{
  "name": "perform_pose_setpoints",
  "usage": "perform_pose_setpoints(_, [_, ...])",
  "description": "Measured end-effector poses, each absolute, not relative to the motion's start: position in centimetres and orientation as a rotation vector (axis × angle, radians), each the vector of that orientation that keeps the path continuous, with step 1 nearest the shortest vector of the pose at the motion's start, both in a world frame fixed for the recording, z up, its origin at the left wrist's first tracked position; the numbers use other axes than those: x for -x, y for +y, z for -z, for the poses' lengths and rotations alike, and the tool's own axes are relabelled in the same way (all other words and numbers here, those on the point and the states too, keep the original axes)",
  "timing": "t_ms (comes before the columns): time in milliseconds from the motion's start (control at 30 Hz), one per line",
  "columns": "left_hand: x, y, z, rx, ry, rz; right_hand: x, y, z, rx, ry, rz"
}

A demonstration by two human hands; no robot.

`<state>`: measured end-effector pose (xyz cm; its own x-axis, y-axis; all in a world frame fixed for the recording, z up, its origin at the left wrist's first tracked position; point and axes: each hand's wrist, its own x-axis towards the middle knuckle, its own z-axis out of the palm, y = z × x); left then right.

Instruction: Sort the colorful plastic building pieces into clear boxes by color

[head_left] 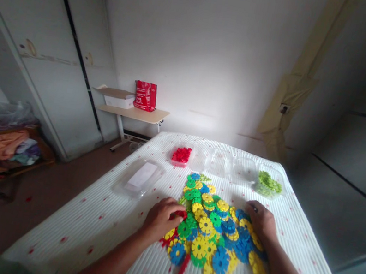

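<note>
A heap of notched plastic snowflake discs point(205, 225) in yellow, green and blue lies on the white table cover. At the heap's left edge my left hand point(163, 218) is closed, thumb and fingers pinching a red plastic piece point(180, 214). More red pieces lie below that hand, and a red notched strip point(183, 268) sits at the near edge of the discs. My right hand point(263, 221) is over the heap's right edge with curled fingers; what they hold, if anything, is hidden. Light green pieces point(205, 178) show at the far end of the heap.
Along the table's far side stand clear tubs: one with red pieces point(181, 155), one with light green pieces point(269, 183), and clear containers point(220, 162) between. A clear lid with a white label point(141, 177) lies left. Behind, a small side table point(158, 116) bears a red bag point(145, 96).
</note>
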<state>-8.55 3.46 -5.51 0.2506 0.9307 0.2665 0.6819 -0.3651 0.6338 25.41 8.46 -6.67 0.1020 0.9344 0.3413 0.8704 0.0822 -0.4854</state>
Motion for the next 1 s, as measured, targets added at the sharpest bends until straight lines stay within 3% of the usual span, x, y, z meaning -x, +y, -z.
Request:
perform_pose_setpoints(467, [8.2,4.3,6.1,-2.085,1.508,-0.942,-25.5,8.5,6.9,1.809,-1.751,-0.148])
perform_pose_setpoints(633, [8.4,4.8,6.3,-1.802,1.440,-1.097,-25.5,8.5,6.9,1.800,-1.750,-0.154])
perform_pose_setpoints(1000, [8.9,10.0,0.9,-1.162,1.364,-1.358,-25.4,8.5,6.9,1.792,-1.744,-0.159])
